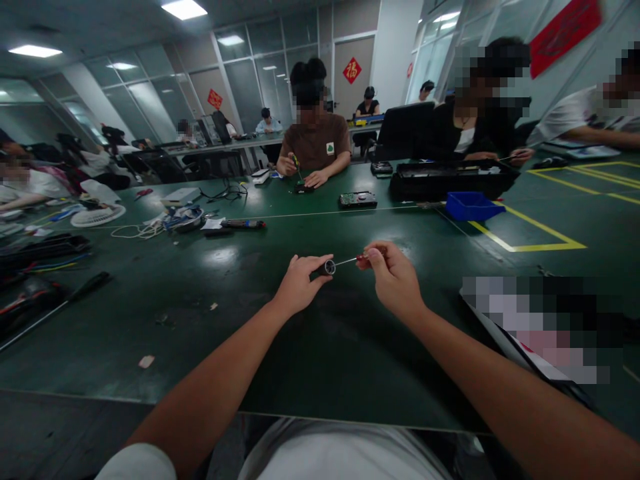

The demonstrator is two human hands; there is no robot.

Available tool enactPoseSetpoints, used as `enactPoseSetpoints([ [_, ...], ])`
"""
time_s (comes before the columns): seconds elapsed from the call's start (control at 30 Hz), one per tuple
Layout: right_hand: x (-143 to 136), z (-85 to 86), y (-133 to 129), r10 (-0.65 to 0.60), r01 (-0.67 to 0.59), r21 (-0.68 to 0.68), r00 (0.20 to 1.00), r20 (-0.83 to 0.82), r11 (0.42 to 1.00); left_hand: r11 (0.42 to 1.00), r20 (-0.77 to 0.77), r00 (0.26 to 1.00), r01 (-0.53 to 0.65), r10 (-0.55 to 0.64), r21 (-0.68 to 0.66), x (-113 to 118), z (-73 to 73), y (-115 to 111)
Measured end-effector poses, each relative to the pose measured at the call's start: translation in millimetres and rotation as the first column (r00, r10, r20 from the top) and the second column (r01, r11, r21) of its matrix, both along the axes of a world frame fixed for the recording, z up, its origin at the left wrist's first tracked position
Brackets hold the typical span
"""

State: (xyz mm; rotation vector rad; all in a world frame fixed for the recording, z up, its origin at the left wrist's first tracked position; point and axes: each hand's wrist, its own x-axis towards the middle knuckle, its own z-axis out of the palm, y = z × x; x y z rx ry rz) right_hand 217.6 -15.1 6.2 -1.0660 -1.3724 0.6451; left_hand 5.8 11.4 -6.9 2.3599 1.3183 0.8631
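My left hand (pixel 301 283) is closed around a small dark cylindrical part (pixel 328 268), whose round, light-rimmed end faces right. Between thumb and fingers, my right hand (pixel 394 275) grips a screwdriver (pixel 361 257) with a reddish handle. Its thin metal shaft points left, and the tip meets the rim of the cylinder's open end; whether it goes inside I cannot tell. Both hands are held above the green table (pixel 300 353), near its middle. The fingers of my left hand hide most of the cylinder's body.
Across the table a person (pixel 317 137) works with a screwdriver. A hard drive (pixel 358 199), a blue bin (pixel 473 206) and a long black casing (pixel 453 180) lie ahead. Cables (pixel 183 219) and tools are at left; a pixelated flat object (pixel 530 333) lies at right.
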Motion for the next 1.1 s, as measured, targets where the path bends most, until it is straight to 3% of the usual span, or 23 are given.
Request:
enactPoseSetpoints([
  [0.23,3.8,10.5,-5.5,-0.062,0.074,-0.059,0.979,0.196,0.995,1.0,-0.012,1.0,0.01,-0.011,-0.02,-1.1,-2.7,1.0],
  [0.43,3.6,4.5,-3.7,0.052,-0.048,-0.047,0.993,0.11,0.998,1.0,-0.012,1.0,0.007,-0.008,-0.026,-1.7,-2.0,1.2],
  [0.63,3.0,3.3,-3.4,-0.078,0.091,-0.041,0.963,0.259,0.995,1.0,-0.044,0.999,0.015,-0.016,-0.019,-1.0,-3.2,1.3],
  [0.8,2.4,2.2,-4.5,-0.003,0.016,-0.065,0.98,0.199,0.998,1.0,-0.038,0.999,-0.003,0.002,-0.027,-0.8,-2.6,1.0],
  [0.97,2.0,-2.1,-3.4,-0.043,0.055,-0.046,0.973,0.225,0.997,0.999,-0.023,1.0,0.006,-0.006,-0.032,-0.8,-2.5,0.6],
  [1.1,0.0,-7.6,2.1,-0.011,0.012,-0.054,1.0,0.015,0.998,0.999,0.005,1.0,-0.021,0.021,-0.04,0.5,-0.2,-0.3],
])
